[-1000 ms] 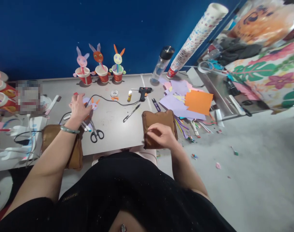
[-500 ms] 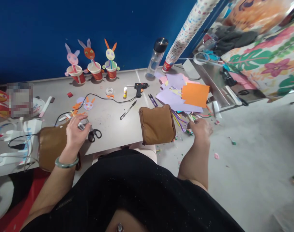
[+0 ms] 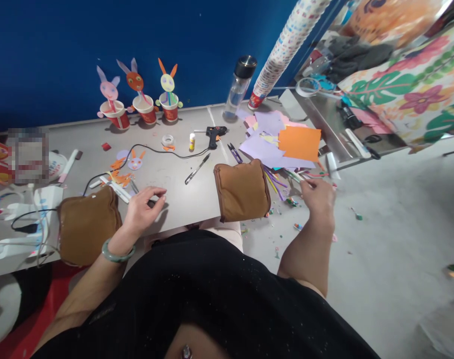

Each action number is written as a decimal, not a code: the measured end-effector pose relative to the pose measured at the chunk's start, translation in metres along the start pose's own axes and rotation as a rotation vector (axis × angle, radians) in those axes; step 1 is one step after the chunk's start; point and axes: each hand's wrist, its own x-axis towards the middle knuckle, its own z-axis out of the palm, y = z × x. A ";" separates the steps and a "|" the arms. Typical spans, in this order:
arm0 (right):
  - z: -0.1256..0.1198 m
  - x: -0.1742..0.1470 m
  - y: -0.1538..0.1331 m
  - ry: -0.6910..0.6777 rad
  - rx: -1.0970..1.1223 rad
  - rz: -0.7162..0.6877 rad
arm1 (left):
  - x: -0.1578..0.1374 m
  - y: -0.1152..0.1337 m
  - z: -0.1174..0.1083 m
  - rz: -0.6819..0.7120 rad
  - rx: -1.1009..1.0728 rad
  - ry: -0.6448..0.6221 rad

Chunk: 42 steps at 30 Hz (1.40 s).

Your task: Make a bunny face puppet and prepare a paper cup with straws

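A: Right hand out at the near right end of the table, fingers bunched together and pointing left!
B: Pinching anything?
A: Can't tell; the hand itself covers the spot where the tips meet.
B: And the left hand?
A: Way over on the left, loosely curled, a clear gap between thumb and forefinger.
B: Biggest things around the right hand?
A: Purple paper in a loose pile on the far side, then the brown cushion off to its left, and an orange sheet on top of the paper.
B: Left side?
A: Scissors under the left hand, mostly hidden; I can't say whether it touches them.
B: Now the coloured strips! Where?
A: Right end of the table, near edge, between cushion and right hand: just left of those fingertips and slightly far. The right is easily the nearer hand.
B: Long axis?
A: Slanting, far left to near right, so the closest ends aim at the fingertips.
B: Looks?
A: Thin, loosely fanned; purple and yellow beside the cushion, paler and greenish by the hand.
B: Smallest?
A: Scraps by the edge, too tiny to read.
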 end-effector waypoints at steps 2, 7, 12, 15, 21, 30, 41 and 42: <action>-0.004 -0.003 0.000 0.099 0.057 -0.023 | 0.001 0.004 0.004 0.042 -0.016 -0.035; -0.012 -0.007 0.002 0.431 0.341 -0.060 | 0.004 0.009 0.011 0.120 -0.043 -0.095; -0.024 -0.021 -0.008 0.680 0.476 -0.105 | 0.007 0.013 0.014 0.174 -0.077 -0.116; -0.038 -0.044 -0.022 0.675 0.621 -0.249 | 0.011 0.021 0.014 0.212 -0.114 -0.135; -0.053 -0.098 -0.050 -0.072 0.817 -0.450 | 0.035 0.069 0.024 0.364 -0.184 -0.240; -0.010 -0.138 -0.065 -0.682 1.083 -0.458 | 0.051 0.124 0.082 0.498 -0.104 -0.800; 0.002 -0.131 -0.044 -1.182 1.307 -0.248 | 0.055 0.108 0.078 0.524 -0.228 -0.963; 0.002 -0.131 -0.044 -1.207 1.303 -0.251 | 0.055 0.107 0.077 0.543 -0.219 -0.959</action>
